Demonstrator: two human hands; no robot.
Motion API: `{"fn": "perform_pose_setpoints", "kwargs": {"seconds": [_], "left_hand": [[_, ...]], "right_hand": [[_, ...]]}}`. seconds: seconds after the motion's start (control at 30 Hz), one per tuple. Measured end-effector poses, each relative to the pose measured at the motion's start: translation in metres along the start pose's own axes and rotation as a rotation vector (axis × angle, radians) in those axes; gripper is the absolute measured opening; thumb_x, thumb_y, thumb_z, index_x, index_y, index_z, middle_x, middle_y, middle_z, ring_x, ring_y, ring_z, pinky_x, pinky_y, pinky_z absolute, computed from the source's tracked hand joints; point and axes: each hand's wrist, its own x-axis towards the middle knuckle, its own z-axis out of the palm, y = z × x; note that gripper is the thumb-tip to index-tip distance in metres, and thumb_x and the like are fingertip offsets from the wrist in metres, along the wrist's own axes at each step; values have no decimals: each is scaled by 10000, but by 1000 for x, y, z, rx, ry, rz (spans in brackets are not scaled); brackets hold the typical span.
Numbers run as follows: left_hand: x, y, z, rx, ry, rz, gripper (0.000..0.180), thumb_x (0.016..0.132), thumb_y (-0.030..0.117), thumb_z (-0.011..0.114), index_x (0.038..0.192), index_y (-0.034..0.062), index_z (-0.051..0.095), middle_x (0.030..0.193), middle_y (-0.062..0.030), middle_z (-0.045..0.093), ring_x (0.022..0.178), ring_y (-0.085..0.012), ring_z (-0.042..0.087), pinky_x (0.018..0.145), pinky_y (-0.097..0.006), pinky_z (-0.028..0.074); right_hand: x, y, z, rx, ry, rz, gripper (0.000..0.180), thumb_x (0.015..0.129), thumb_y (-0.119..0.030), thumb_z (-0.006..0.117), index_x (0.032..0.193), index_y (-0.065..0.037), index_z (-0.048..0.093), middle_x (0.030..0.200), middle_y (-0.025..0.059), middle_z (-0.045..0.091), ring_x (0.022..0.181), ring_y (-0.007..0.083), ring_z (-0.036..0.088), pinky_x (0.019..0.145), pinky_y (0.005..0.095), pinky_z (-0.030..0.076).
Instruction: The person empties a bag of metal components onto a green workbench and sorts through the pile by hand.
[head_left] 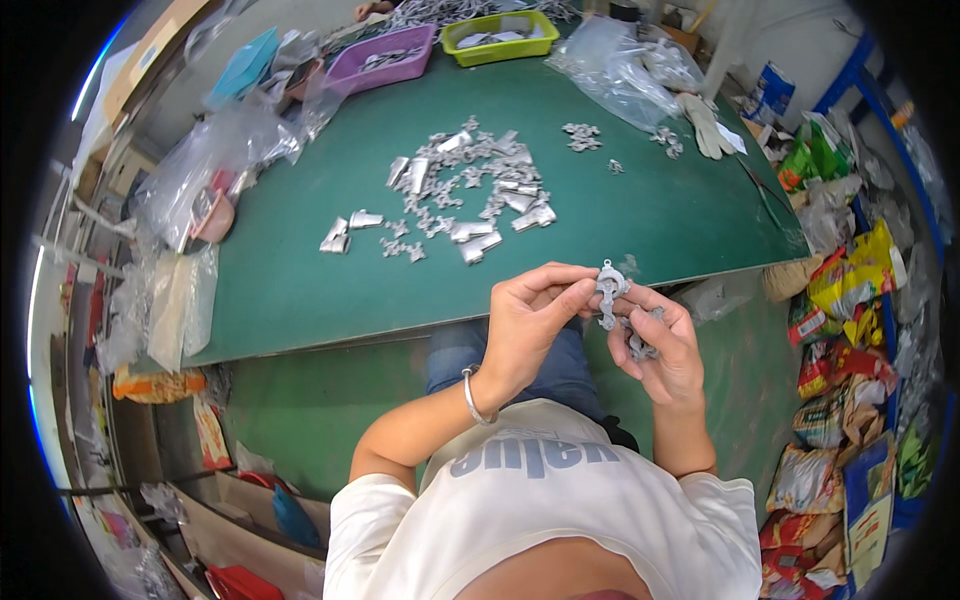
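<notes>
In front of me is a big green table with a pile of small silver parts, far from my hands. Below its edge, my left hand pinches the top of a silver part. The part stands up and down between my hands. My right hand grips more parts just below it.

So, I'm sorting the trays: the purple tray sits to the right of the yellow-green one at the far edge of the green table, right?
Not quite. In the head view the purple tray sits to the left of the yellow-green tray, both at the far edge of the green table.
</notes>
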Motion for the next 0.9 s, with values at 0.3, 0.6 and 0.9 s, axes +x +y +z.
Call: {"fn": "perform_pose_setpoints", "kwargs": {"seconds": [0.3,0.6,0.9], "left_hand": [[-14,19,-33,4,81,114,166,789,-23,562,948,-53,596,871,-84,571,733,-114,566,653,-221,474],[-10,20,-52,-136,198,17,178,806,16,557,973,-36,591,836,-78,598,736,-111,563,669,-228,468],[1,1,-54,-209,275,14,182,821,27,539,983,-45,581,862,-81,594,752,-123,568,690,-242,466]], "right_hand": [[26,24,34,2,-11,73,271,797,-56,543,1043,55,516,872,170,591,516,122,501,359,177,317],[43,35,45,-61,19,78,304,865,-137,428,1066,86,480,938,198,573,519,145,521,333,184,325],[48,22,30,219,67,353,465,907,-265,318,1181,108,368,1135,244,478,761,266,599,333,225,410]]}}
